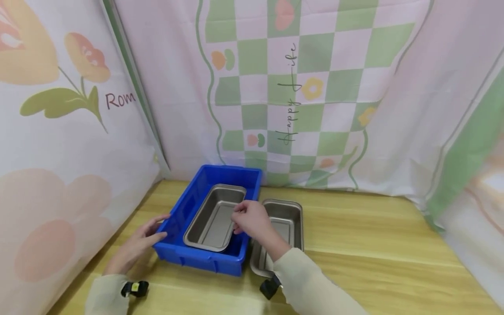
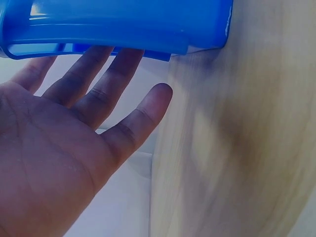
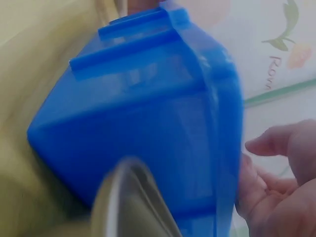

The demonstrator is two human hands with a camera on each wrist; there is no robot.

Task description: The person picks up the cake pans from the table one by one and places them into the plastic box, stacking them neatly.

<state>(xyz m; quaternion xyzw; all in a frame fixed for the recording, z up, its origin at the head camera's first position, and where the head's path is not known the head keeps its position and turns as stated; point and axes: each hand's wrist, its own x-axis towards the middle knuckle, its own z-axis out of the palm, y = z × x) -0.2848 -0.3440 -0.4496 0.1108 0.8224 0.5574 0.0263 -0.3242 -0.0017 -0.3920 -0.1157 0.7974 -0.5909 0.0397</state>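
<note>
Metal pan (image 1: pixel 216 225) sits inside the blue bin (image 1: pixel 198 258), open side up, long axis pointing approx. 1 o'clock, same as the bin's; I can't tell from my end if its base is flat on the bin floor. R hand (image 1: pixel 253 218) is at the bin's 3 o'clock, above its rim and right by the pan's R edge, fingers curled w/ thumb close to them; can't tell if it's pinching that edge, as the contact is hidden from me in the head view and the R wrist cam only gets the hand past the bin wall. L hand (image 1: pixel 139 243) is at the bin's 8 o'clock, relaxed, fingers fairly straight and spread, fingertips at the bin's L rim, no grip on it that I can see. 2nd pan (image 1: pixel 287 225), same type, is on the desk (image 1: pixel 374 245) at approx. 4 o'clock, just beside the bin, partly under the R forearm. Both arms have light sleeves, w/ a blk device (image 1: pixel 135 288) at the L wrist and another (image 1: pixel 269 286) at the R. At 12 o'clock I've a grn/wht checked curtain (image 1: pixel 307 109); at 10, a floral panel (image 1: pixel 59 153) marked "Rom".
</note>
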